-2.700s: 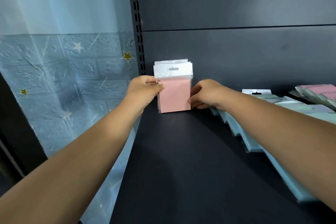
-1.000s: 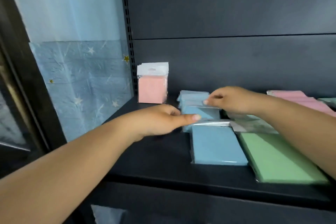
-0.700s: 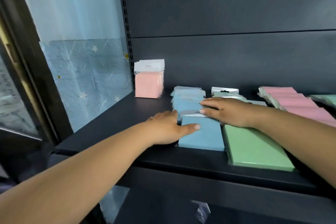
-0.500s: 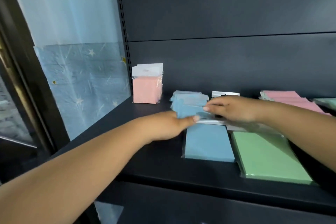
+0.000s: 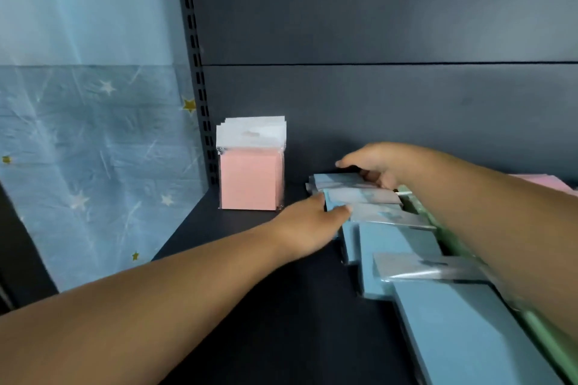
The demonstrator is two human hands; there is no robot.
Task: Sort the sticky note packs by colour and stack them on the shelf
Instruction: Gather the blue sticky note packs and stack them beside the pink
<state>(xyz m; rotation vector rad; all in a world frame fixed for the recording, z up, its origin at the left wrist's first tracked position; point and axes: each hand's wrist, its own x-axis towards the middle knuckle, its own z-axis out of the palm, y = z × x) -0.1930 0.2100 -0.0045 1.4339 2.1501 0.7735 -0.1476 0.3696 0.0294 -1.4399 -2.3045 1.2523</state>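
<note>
A stack of pink sticky note packs [image 5: 250, 180] stands upright in the shelf's back left corner. To its right, several blue packs [image 5: 397, 237] lie overlapping in a row toward the front. My left hand [image 5: 308, 223] presses its fingertips against the left edge of the rear blue packs [image 5: 341, 187]. My right hand [image 5: 373, 164] curls over the far end of those same packs, fingers on them. Green packs [image 5: 538, 331] peek out under my right forearm. A pink pack [image 5: 544, 183] shows at the far right.
The dark shelf board [image 5: 281, 306] has bare room at front left. A slotted upright [image 5: 195, 66] and the dark back panel [image 5: 375, 97] bound the shelf. Blue star-patterned wallpaper [image 5: 93, 150] covers the left wall.
Both hands left the pink stack in the corner and moved right to the blue packs. The view has come closer, and my right hand has reached farther back over the rear blue packs.
</note>
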